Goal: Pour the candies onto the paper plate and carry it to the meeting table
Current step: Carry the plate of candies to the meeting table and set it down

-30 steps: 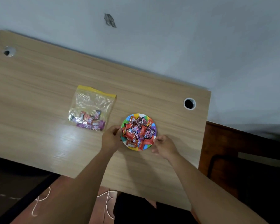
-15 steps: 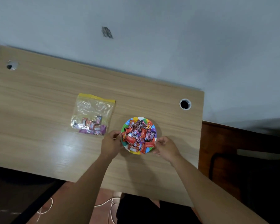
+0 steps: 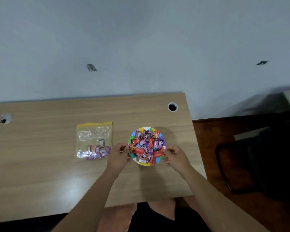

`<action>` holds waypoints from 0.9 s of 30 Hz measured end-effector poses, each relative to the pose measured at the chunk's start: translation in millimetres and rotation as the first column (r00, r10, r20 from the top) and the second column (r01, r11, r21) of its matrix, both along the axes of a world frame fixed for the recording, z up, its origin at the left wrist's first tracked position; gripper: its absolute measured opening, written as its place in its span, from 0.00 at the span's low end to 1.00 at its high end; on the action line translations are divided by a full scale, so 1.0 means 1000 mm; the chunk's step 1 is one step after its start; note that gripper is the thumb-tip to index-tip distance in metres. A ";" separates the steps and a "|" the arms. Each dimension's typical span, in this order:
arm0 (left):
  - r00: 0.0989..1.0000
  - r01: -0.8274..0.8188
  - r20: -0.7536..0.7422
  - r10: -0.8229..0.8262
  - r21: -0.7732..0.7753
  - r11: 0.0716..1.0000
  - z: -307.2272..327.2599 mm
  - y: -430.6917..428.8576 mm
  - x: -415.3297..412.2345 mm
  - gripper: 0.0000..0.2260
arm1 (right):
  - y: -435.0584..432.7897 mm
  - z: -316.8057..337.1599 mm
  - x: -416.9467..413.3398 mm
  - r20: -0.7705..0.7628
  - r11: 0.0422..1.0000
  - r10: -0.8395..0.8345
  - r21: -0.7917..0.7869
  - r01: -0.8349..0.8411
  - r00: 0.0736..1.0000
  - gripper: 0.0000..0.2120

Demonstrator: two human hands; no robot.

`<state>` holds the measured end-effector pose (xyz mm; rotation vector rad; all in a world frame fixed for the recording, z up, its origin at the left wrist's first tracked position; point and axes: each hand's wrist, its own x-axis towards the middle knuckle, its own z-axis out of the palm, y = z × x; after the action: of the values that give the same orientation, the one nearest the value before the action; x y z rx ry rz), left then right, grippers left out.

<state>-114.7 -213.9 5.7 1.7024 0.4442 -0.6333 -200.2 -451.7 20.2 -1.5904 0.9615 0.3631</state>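
A small paper plate (image 3: 135, 132) with a rainbow rim holds a heap of wrapped candies (image 3: 146, 144), mostly red and purple. It is over the right part of a light wooden desk (image 3: 40, 173). My left hand (image 3: 118, 157) pinches the plate's left rim and my right hand (image 3: 175, 157) pinches its right rim. Left of the plate lies a clear zip bag (image 3: 94, 139) with a yellow seal, flat on the desk, with several candies still in its near end.
The desk backs onto a pale wall and has a cable hole (image 3: 172, 107) at the far right and another cable hole (image 3: 5, 119) at the far left. A dark chair (image 3: 258, 164) stands on the reddish floor to the right of the desk.
The view has tilted up, so more wall shows and the desk sits lower. Both hands have stayed on the plate's rim; the bag has not moved.
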 end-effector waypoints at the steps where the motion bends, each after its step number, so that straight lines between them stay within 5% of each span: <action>1: 1.000 0.015 0.001 -0.015 -0.006 1.000 0.002 0.000 -0.001 0.09 | 0.001 0.003 -0.005 0.007 1.000 -0.025 0.000 0.025 1.000 0.10; 16: 0.967 0.245 0.082 -0.242 -0.027 0.969 0.038 -0.052 -0.055 0.08 | -0.031 0.041 -0.106 0.111 0.975 -0.222 0.007 0.222 0.969 0.04; 27: 0.895 0.437 0.098 -0.434 -0.007 0.899 0.061 -0.139 -0.186 0.07 | -0.091 0.050 -0.272 0.177 0.916 -0.383 -0.056 0.398 0.906 0.07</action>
<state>-300.4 -352.6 66.2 1.8096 -0.0232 -0.8719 -471.8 -542.8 70.3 -1.4382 1.1525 -0.0913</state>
